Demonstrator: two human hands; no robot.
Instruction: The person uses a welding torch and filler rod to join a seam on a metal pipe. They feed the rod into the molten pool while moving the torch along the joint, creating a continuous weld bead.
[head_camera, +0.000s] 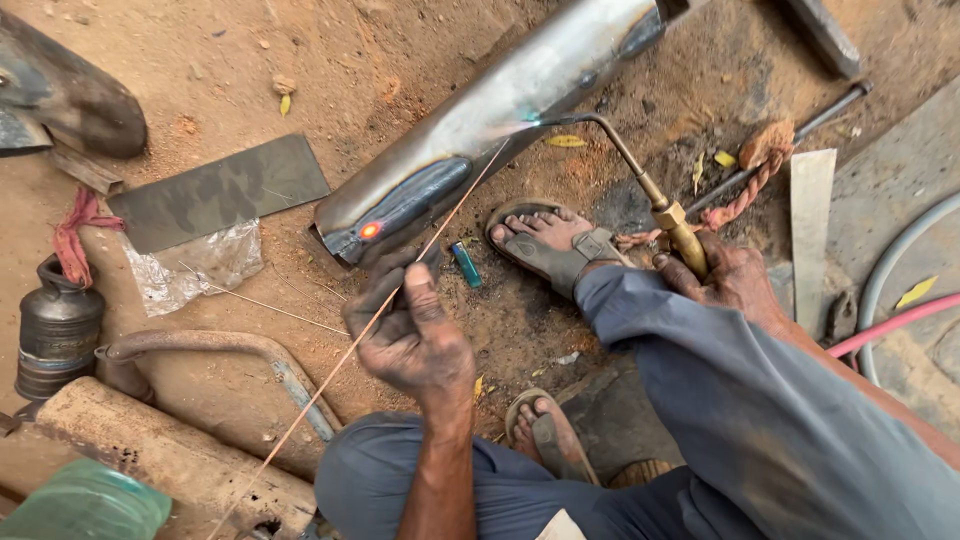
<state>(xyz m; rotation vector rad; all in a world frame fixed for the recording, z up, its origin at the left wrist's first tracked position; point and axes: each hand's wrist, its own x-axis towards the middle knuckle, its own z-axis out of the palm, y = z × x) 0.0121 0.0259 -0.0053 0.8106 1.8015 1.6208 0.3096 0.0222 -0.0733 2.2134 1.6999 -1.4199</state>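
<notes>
Bare dirt floor of a workshop, w/ scrap metal lying about. Long metal exhaust pipe (480, 110) lies diagonally on the dirt, one spot near its lower end glowing red. Left hand (410, 330), fingers closed tight, pinches a thin filler rod (400, 280) whose tip meets the pipe at the flame. Right hand (725, 280) is wrapped shut round a brass torch (640, 180), nozzle at the same spot. Sandalled foot (545, 240) sits betw. the hands; blue lighter (466, 265) just beside it. Flat steel sheet (220, 190) further left.
</notes>
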